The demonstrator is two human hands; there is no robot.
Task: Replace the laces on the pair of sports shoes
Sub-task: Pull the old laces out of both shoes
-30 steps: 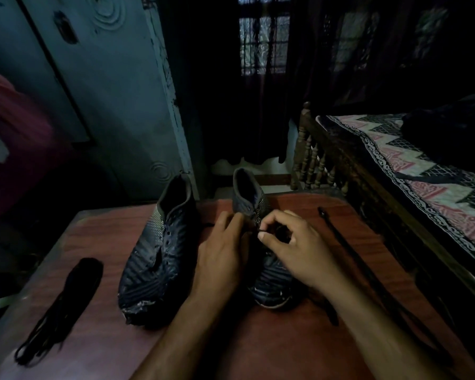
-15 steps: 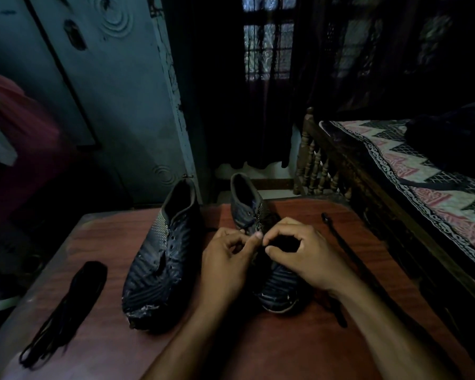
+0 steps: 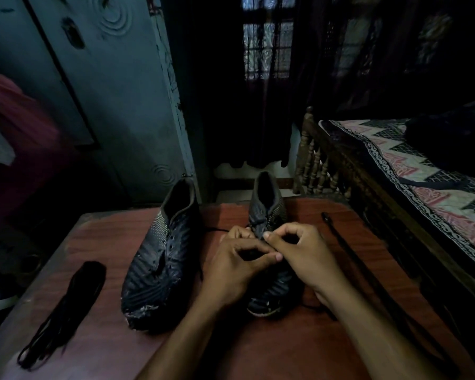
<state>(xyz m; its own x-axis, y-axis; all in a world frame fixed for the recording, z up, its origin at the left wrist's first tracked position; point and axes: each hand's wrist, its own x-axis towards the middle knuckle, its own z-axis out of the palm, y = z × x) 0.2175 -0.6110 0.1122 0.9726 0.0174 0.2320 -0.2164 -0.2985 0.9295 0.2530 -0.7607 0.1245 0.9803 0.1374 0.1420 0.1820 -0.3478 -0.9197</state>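
Observation:
Two dark sports shoes stand toe-towards-me on a reddish wooden table (image 3: 285,349). The left shoe (image 3: 162,259) has bare eyelets and no lace. The right shoe (image 3: 269,215) is half hidden under both hands. My left hand (image 3: 236,267) and my right hand (image 3: 302,253) meet over its eyelet area, fingers curled, thumbs and forefingers pinching a thin black lace that is barely visible between them. A short stretch of black lace (image 3: 217,229) trails left from the shoe.
A bundle of black laces (image 3: 66,311) lies on the table's left part. A long black lace (image 3: 368,272) stretches along the right side. A wooden bed (image 3: 395,187) with patterned cover borders the table on the right. A grey-blue cupboard door (image 3: 107,105) stands behind.
Both hands have shifted slightly up the right shoe, and the fingertips have drawn closer together over the eyelets. The shoes and loose laces have stayed put.

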